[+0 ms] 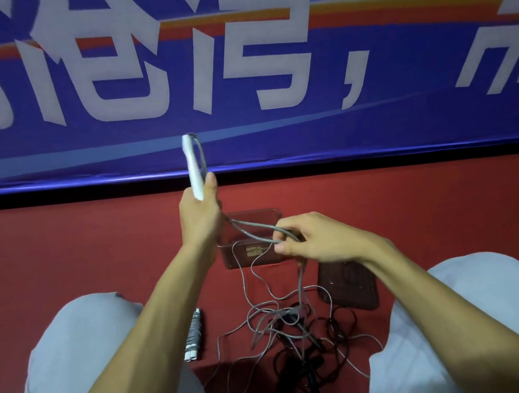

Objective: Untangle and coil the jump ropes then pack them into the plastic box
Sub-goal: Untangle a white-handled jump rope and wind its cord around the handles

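Observation:
My left hand grips a white jump-rope handle and holds it upright above the red floor. Grey cord runs from that hand across to my right hand, which pinches several strands of it. Below my right hand the grey cord drops into a tangle mixed with a black rope between my knees. A clear plastic box lies on the floor behind my hands, partly hidden by them. A wound white-and-grey rope bundle lies by my left knee.
A clear lid lies flat on the red floor right of the box. A blue banner with large white characters hangs along the wall ahead. My knees in light trousers flank the tangle on both sides.

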Motion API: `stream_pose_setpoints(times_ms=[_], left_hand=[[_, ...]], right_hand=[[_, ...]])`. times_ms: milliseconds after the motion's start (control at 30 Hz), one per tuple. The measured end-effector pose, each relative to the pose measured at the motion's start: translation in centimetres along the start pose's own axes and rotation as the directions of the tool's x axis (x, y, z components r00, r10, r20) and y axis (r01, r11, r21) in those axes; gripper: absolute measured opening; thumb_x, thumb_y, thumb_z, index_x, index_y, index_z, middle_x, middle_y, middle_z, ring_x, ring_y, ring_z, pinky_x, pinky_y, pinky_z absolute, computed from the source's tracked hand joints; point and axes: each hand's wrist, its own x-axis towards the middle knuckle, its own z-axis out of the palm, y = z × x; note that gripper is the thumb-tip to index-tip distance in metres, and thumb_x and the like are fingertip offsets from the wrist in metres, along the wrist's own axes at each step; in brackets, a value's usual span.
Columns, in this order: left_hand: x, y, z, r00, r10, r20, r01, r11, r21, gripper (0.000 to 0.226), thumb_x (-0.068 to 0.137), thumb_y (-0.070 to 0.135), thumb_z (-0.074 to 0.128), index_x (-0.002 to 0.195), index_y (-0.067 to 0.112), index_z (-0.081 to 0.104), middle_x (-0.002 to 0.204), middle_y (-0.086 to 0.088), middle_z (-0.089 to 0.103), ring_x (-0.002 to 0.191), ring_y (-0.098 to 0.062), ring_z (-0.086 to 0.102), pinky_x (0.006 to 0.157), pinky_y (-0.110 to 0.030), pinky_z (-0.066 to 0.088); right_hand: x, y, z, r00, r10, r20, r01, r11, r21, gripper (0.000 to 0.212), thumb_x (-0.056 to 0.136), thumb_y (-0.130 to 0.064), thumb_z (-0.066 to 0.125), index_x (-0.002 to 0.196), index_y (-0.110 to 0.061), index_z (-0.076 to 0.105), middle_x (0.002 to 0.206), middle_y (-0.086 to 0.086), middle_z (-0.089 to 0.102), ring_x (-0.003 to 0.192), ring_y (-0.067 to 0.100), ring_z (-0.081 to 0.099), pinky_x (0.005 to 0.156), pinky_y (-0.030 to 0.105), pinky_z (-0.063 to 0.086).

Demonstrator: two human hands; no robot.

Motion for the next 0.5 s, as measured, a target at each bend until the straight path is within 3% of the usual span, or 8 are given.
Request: stream_pose_setpoints(times_ms=[67, 133, 200, 333, 433, 500], left_hand=[[0.0, -0.4, -0.1, 0.994, 0.086, 0.063, -0.100, 0.958, 0.268, 0.037, 0.097, 0.049, 0.051, 0.085, 0.015, 0.047, 0.067, -0.001, 0.045, 0.051, -0.016, 0.038, 0.049, -0.030, 0.032], [-0.3, -0.5, -0.1, 0.982, 0.123, 0.143, -0.182, 0.826, 0.534, 0.042, 0.096, 0.052, 0.049, 0.094, 0.010, 0.049, 0.073, -0.003, 0.052, 0.059, -0.023, 0.048, 0.053, -0.033, 0.034], [-0.5, -0.7, 0.0, 0.965, 0.120, 0.232, -0.251, 0.673, 0.696, 0.046, 0.095, 0.057, 0.046, 0.097, 0.011, 0.047, 0.082, -0.008, 0.059, 0.072, -0.033, 0.055, 0.058, -0.037, 0.035], [-0.8, -0.9, 0.5, 0.909, 0.008, 0.417, -0.367, 0.488, 0.792, 0.048, 0.092, 0.066, 0.037, 0.086, 0.019, 0.044, 0.082, -0.006, 0.060, 0.074, -0.033, 0.054, 0.062, -0.037, 0.036], [-1.3, -0.7, 0.6, 0.850, -0.089, 0.519, -0.433, 0.443, 0.785, 0.063, 0.083, 0.076, 0.015, 0.074, 0.021, 0.044, 0.071, -0.002, 0.056, 0.069, -0.028, 0.053, 0.062, -0.036, 0.039], [-1.6, -0.6, 0.6, 0.808, -0.113, 0.578, -0.488, 0.421, 0.765, 0.080, 0.074, 0.084, 0.001, 0.074, 0.021, 0.051, 0.073, -0.002, 0.059, 0.075, -0.030, 0.057, 0.071, -0.038, 0.047]], right_hand=[[-0.1, 0.2, -0.5, 0.997, -0.033, -0.068, 0.031, 0.999, -0.023, 0.006, 0.092, -0.026, 0.061, 0.087, -0.022, 0.061, 0.073, -0.002, 0.063, 0.066, 0.013, 0.057, 0.070, 0.036, 0.048], [-0.1, 0.4, -1.0, 0.986, -0.055, -0.160, 0.059, 0.998, 0.019, 0.007, 0.094, -0.022, 0.059, 0.089, -0.020, 0.063, 0.076, 0.001, 0.065, 0.065, 0.016, 0.062, 0.067, 0.036, 0.050], [-0.1, 0.7, -1.4, 0.958, -0.091, -0.271, 0.103, 0.994, 0.028, 0.009, 0.095, -0.017, 0.058, 0.091, -0.019, 0.066, 0.081, 0.001, 0.066, 0.069, 0.017, 0.064, 0.066, 0.033, 0.052], [0.1, 1.5, -1.8, 0.890, -0.145, -0.433, 0.115, 0.989, -0.095, 0.011, 0.093, -0.020, 0.062, 0.098, -0.017, 0.071, 0.085, -0.003, 0.063, 0.080, 0.014, 0.057, 0.076, 0.036, 0.047], [0.1, 1.9, -1.9, 0.844, -0.055, -0.534, 0.019, 0.997, -0.073, 0.007, 0.085, -0.032, 0.069, 0.087, -0.025, 0.072, 0.078, -0.009, 0.065, 0.075, 0.010, 0.058, 0.072, 0.040, 0.049], [0.1, 2.1, -1.9, 0.796, 0.037, -0.604, -0.063, 0.998, -0.022, 0.014, 0.077, -0.038, 0.075, 0.076, -0.024, 0.070, 0.067, -0.010, 0.065, 0.065, 0.007, 0.056, 0.065, 0.038, 0.049]])
